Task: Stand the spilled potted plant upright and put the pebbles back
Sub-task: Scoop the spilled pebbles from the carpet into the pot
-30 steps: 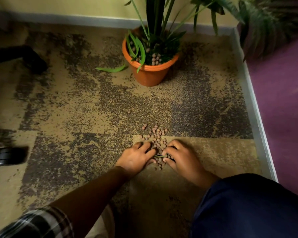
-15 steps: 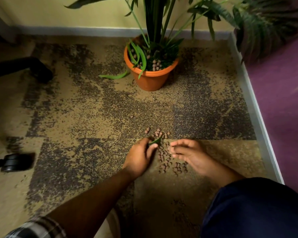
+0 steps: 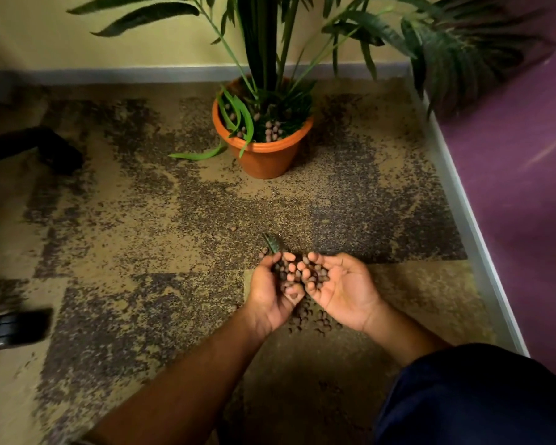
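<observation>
Two cupped hands hold a heap of small round reddish-brown clay pebbles [image 3: 297, 271] above the mottled tan-and-grey carpet [image 3: 142, 220]. Left hand [image 3: 275, 292]: fingers curled around its share, thumb tucked in, a short dark green leaf scrap [image 3: 271, 243] poking out past the fingertips. Right hand [image 3: 341, 289]: palm up, fingers gently bent into a scoop, pebbles lying towards the fingers. Hands just beside each other, edges close to touching.

More pebbles lie loose on the carpet directly beneath the hands [image 3: 312, 319]; one or two strays further out towards the pot.

Round orange terracotta-coloured plant pot [image 3: 264, 155] already stands upright near the back wall, well apart from the hands. Tall green palm-like plant [image 3: 264, 59] rises from it; some pebbles already show at the soil surface. One long green leaf [image 3: 199, 154] droops to the floor at the pot's left.

Handling, as I judge it: pebbles look light, hard, dry and rounded, so they will roll and spill through any gap between fingers. Best carried in a closed double scoop, little fingers pressed together, kept level. Not fragile; squeezing gains nothing. Tip them in low over the rim, on the open side clear of the fronds. The remainder on the carpet should be raked into a pile first, then scooped from underneath.
</observation>
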### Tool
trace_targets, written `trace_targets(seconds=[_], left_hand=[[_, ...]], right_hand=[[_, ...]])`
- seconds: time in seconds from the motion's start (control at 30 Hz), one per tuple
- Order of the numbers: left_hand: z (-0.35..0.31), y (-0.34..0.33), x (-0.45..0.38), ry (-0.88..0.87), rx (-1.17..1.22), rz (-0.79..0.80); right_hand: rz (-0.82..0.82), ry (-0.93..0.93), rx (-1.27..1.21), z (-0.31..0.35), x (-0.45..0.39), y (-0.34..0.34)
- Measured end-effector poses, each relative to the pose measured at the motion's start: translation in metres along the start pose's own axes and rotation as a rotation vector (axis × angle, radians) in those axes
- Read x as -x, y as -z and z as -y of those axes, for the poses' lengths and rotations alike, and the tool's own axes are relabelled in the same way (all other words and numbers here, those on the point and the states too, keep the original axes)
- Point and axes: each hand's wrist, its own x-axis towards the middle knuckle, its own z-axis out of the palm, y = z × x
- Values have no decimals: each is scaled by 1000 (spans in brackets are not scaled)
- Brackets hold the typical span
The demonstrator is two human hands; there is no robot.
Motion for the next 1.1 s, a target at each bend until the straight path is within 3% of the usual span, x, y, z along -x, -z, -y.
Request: trace_targets(seconds=[0.17, 0.4, 0.57, 0.73, 0.93, 1.1], left_hand=[[3, -3, 3, 9, 193, 113], [1, 1, 5, -61, 306, 35], [-3, -18, 6, -124, 402, -32], [-8, -48, 7, -180, 425, -49], [-51, -92, 12, -187, 380, -68], [-117, -133, 17, -287, 334, -64]], right_hand=[[-138, 48, 63, -8, -6, -3], [-129, 85, 76, -8, -8, -20], [-125, 142, -161, -12, -6, -36], [-173, 228, -191, -4, -5, -57], [-186, 282, -179, 33, -10, -103], [-59, 328, -266, 87, -20, -159]])
